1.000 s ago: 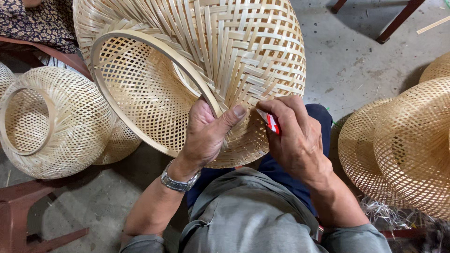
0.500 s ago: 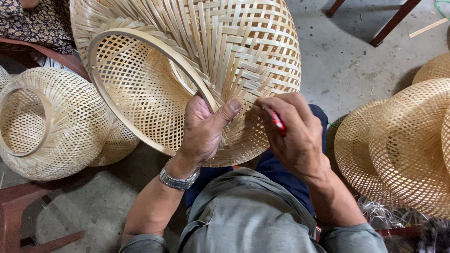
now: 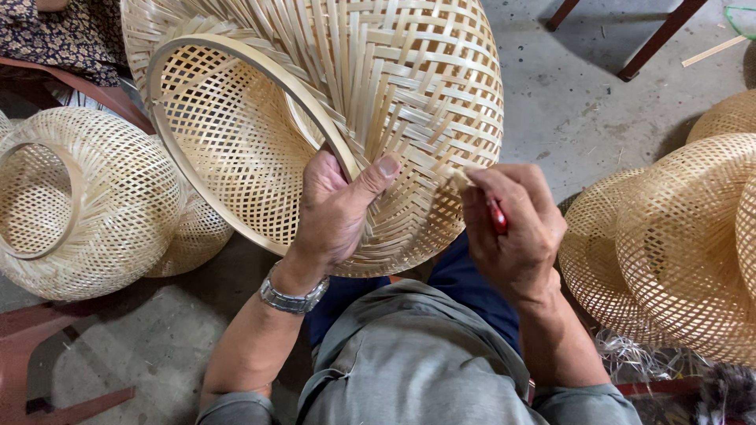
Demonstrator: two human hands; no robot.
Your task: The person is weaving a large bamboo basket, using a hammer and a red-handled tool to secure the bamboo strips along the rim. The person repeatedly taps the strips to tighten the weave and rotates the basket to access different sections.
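A large round woven bamboo basket (image 3: 331,118) runs off the top edge. The right hand (image 3: 512,228) hides all but a sliver of a red-handled tool (image 3: 498,218). Stacked pale woven bamboo baskets (image 3: 677,252) are cropped at right.

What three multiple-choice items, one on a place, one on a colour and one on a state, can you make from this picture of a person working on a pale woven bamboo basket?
1. Where does the left hand grip the large pale woven bamboo basket?
A. at its bent hoop rim
B. at a side handle
C. under its base

2. What colour is the small tool in the right hand?
A. blue
B. red
C. green

3. How is the basket held?
A. flat on the grey concrete floor
B. hung from a hook
C. tilted, opening toward the person's left

Answers: 1 A, the thumb and fingers close over the rim hoop. 2 B, red shows between the fingers. 3 C, both hands keep it raised above the lap and the opening faces left.
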